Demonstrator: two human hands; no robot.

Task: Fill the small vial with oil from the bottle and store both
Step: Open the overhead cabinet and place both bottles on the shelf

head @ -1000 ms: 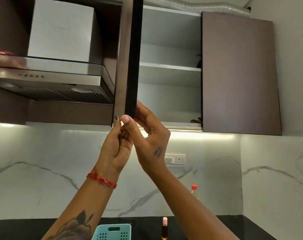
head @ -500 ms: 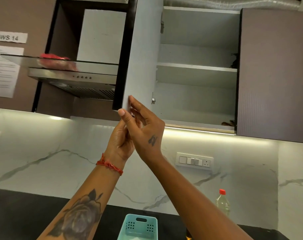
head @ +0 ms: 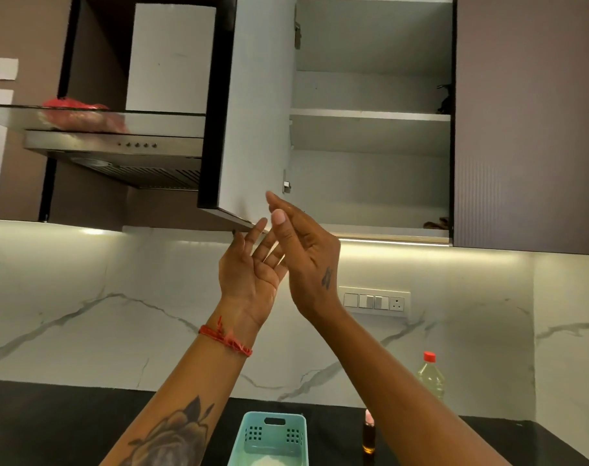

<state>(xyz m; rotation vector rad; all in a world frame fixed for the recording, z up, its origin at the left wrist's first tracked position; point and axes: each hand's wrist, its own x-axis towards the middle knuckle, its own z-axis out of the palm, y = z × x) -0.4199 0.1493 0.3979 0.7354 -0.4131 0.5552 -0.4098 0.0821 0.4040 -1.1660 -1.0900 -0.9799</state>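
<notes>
Vial (head: 369,438) and bottle (head: 430,376) on counter (head: 68,425)

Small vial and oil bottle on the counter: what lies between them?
In the head view, only the person's right forearm crosses in front of the stretch between the small vial and the oil bottle; the visible black counter is bare.

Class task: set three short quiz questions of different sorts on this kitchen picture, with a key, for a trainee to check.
1. True or false: the left hand grips the cabinet door.
2. What colour is the oil bottle cap?
3. The small vial stands: A in the teal basket, B on the counter, C on a shelf.

Key: 1 false, both hands are open and empty, the right hand too. 2 red. 3 B.
</notes>
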